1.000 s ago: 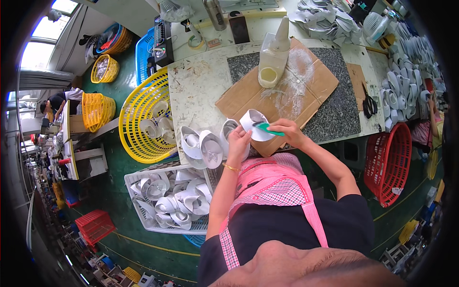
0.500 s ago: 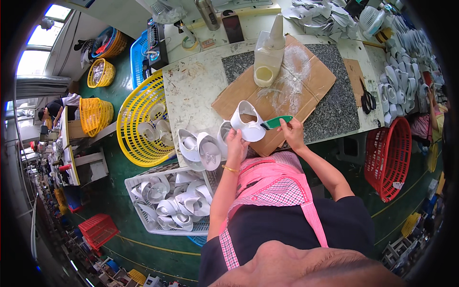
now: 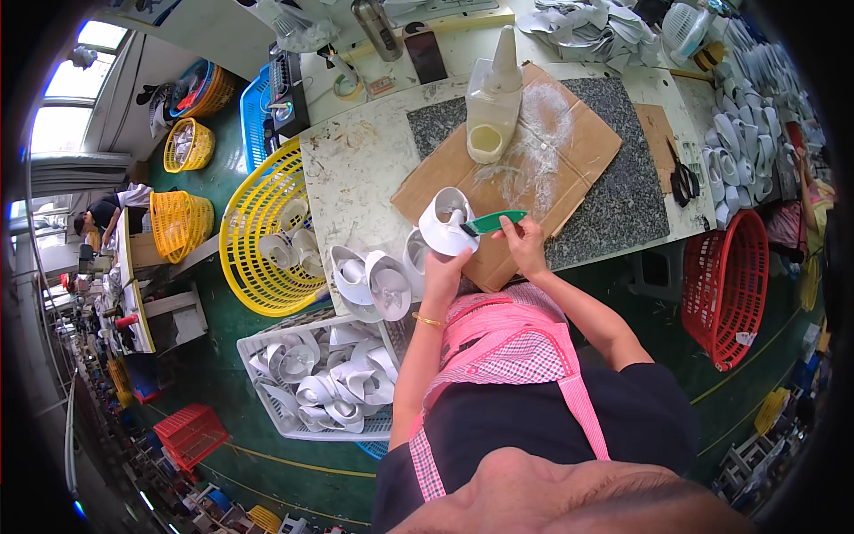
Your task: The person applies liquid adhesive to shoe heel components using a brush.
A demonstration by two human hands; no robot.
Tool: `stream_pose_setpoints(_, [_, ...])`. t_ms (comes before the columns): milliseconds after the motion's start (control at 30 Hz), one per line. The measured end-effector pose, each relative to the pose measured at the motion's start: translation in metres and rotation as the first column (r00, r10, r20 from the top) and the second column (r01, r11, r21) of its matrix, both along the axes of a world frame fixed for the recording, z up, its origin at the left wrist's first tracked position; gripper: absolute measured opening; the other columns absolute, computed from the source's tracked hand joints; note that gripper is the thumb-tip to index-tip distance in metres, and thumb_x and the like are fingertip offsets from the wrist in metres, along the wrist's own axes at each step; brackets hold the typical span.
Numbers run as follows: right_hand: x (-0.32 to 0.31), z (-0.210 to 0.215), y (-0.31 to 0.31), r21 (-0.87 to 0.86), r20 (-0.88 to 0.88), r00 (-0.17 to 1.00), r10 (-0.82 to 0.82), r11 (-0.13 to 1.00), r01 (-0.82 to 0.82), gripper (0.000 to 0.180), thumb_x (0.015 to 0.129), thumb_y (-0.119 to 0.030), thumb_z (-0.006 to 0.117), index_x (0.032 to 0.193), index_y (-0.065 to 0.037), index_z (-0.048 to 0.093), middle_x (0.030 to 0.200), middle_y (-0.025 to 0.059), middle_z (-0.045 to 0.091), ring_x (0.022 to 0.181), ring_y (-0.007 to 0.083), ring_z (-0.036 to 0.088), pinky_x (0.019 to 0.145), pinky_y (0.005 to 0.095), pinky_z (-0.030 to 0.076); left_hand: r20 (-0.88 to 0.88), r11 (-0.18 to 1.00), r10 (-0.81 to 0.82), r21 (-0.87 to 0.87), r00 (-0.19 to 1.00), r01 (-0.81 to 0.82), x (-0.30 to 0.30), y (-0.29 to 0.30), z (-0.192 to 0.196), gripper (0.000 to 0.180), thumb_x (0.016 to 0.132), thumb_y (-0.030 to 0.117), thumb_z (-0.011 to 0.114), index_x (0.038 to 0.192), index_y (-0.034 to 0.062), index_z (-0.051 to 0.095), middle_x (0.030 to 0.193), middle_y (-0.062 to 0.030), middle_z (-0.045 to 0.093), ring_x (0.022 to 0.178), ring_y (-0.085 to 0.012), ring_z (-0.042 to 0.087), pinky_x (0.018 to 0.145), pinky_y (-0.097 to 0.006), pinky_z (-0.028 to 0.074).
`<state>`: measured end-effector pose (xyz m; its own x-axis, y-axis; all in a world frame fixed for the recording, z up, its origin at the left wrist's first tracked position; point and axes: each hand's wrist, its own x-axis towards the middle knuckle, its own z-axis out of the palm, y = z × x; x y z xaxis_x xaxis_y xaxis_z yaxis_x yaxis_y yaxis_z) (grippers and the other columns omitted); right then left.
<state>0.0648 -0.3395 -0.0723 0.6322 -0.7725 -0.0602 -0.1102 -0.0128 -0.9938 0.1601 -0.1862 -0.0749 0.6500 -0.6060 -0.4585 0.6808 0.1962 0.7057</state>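
My left hand (image 3: 447,272) grips a white shoe upper (image 3: 442,233) from below, over the near part of the brown cardboard (image 3: 578,162). In my right hand (image 3: 525,245) is a green-handled brush (image 3: 500,221), its dark bristle end touching or very close to the upper's right side. Beyond them a translucent plastic bottle (image 3: 495,107) with a long spout and an opening low on its front stands on the cardboard. More white uppers (image 3: 389,283) lie to the left of my left hand at the table's edge, one partly behind it.
Under the cardboard is a speckled stone slab (image 3: 636,191); black scissors (image 3: 683,182) lie right of it. A yellow basket (image 3: 233,258) and a white crate (image 3: 253,392) of uppers flank the table at left. At right stand a red basket (image 3: 725,298) and stacked white shoe parts (image 3: 743,151).
The upper has turned and shifted slightly left in my left hand, with its opening now facing more upward. My right hand and the brush have moved left with it.
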Motion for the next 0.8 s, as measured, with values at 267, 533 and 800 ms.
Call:
stream_pose_setpoints(267, [0.0, 0.01, 0.005, 0.074, 0.069, 0.994, 0.082, 0.993, -0.087, 0.017, 0.092, -0.013, 0.06, 0.083, 0.0, 0.064, 0.068, 0.0059, 0.066, 0.062, 0.011, 0.064, 0.056, 0.0246, 0.047, -0.154, 0.992, 0.022, -0.117, 0.988, -0.041, 0.005, 0.002, 0.02, 0.037, 0.091, -0.008, 0.049, 0.127, -0.0054, 0.044, 0.125, -0.0162, 0.054, 0.115, -0.0299, 0.055, 0.098, -0.046, 0.049])
stream_pose_setpoints(533, [0.007, 0.033, -0.011, -0.273, 0.016, 0.99, 0.14, 0.953, -0.13, 0.009, 0.09, -0.007, 0.059, 0.09, -0.001, 0.065, 0.079, 0.0099, 0.064, 0.059, 0.0155, 0.062, 0.056, 0.028, 0.048, -0.163, 0.987, -0.064, -0.153, 0.985, 0.039, 0.005, 0.011, 0.022, 0.038, 0.092, -0.005, 0.049, 0.13, -0.0049, 0.041, 0.129, -0.0159, 0.051, 0.119, -0.0301, 0.053, 0.1, -0.044, 0.048])
stream_pose_setpoints(800, [0.029, 0.076, -0.014, -0.723, 0.077, 0.749, 0.658, 0.553, -0.413, 0.029, 0.073, 0.001, 0.062, 0.102, -0.005, 0.066, 0.091, 0.0122, 0.064, 0.082, 0.0263, 0.064, 0.072, 0.0344, 0.052, 0.183, 0.936, -0.35, 0.095, 0.919, 0.338, 0.013, 0.008, 0.038, 0.038, 0.089, -0.001, 0.058, 0.126, -0.003, 0.046, 0.12, -0.0098, 0.056, 0.109, -0.0233, 0.058, 0.097, -0.037, 0.05])
